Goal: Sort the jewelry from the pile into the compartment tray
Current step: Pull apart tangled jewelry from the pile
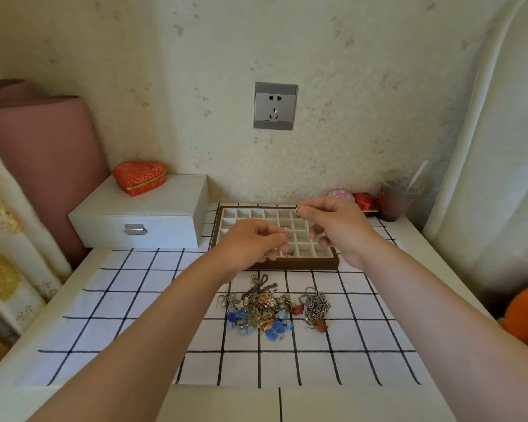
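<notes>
Head view: right hand (339,226) pinches a trinket (298,213) over the tray (329,261) lying left-right; left hand (250,245) curled, grip unclear.

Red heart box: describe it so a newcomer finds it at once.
Find the white latched case at the table's far left. The heart box sits on its lid. Its heart outline and gold-patterned red fabric set it apart from the plain case beneath.

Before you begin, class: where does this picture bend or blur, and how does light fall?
Head view: lens bows the curtain and cloth lines near the edges; light soft, shadows faint; pile fairly sharp; piece in right hand too small to identify.
</notes>
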A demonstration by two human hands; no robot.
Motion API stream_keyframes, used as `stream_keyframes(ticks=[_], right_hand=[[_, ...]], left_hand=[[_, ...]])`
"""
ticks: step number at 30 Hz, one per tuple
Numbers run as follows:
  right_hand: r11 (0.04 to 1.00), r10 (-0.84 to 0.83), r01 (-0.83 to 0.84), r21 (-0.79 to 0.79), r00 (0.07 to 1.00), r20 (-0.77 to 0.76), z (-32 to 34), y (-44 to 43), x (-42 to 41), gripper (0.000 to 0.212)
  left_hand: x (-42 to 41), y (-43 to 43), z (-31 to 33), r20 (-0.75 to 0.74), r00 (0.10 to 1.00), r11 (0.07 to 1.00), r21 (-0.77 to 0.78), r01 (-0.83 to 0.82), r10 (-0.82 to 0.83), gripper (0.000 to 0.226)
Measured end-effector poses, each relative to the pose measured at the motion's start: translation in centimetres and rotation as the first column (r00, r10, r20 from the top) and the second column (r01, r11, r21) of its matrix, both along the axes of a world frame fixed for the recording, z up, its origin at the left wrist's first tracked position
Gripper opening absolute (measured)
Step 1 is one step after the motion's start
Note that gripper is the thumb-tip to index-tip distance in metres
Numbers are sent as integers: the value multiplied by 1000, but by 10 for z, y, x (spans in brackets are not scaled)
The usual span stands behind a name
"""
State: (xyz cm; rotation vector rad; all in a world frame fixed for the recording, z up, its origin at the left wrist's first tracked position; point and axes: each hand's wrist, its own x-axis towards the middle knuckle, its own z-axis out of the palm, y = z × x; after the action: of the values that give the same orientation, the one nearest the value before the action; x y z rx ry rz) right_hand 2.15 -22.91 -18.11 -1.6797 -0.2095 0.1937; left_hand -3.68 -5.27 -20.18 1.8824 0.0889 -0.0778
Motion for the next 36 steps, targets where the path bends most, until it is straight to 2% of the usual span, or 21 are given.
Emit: stream_keyframes(ticks=[5, 8, 12, 15, 20, 23, 25, 28, 33, 36], right_hand=[[988, -103, 113, -108, 990, 94, -8, -3, 10, 7], [969, -116, 148, -198, 980, 163, -14, -1, 16, 5], [950, -72, 130, -284, 976, 206, -19, 2, 20, 7], [929, -16, 96, -358, 976, 219, -26, 5, 24, 6], [874, 76, 39, -484, 974, 215, -34, 7, 29, 19], [875, 65, 60, -480, 969, 239, -31, 9, 29, 14], [903, 20, 96, -418, 964, 264, -25, 10, 28, 9], [933, -33, 131, -334, 958, 284, -17, 9, 27, 15], [930, -25, 127, -344, 958, 286, -16, 7, 26, 11], [908, -2, 123, -401, 957, 291, -23, 7, 26, 15]], left_hand=[[15, -13, -12, 109, 990, 995, 9, -95, 93, 8], [27, -20, -19, 132, 988, 988, 121, -91, 75, 9], [38, -13, -28, 86, 996, 957, 291, -2, -24, 23], [37, 3, -33, 124, 992, 926, 374, -41, -6, 28], [28, 14, -38, 167, 986, 870, 489, -68, -17, 29], [27, 12, -39, 147, 987, 853, 521, -23, -63, 32], [28, 10, -40, 142, 986, 844, 537, 1, -91, 33], [29, 9, -42, 140, 985, 841, 540, 12, -104, 34], [30, 11, -44, 139, 986, 828, 561, 0, -94, 34], [30, 12, -44, 157, 983, 808, 589, -15, -96, 32]])
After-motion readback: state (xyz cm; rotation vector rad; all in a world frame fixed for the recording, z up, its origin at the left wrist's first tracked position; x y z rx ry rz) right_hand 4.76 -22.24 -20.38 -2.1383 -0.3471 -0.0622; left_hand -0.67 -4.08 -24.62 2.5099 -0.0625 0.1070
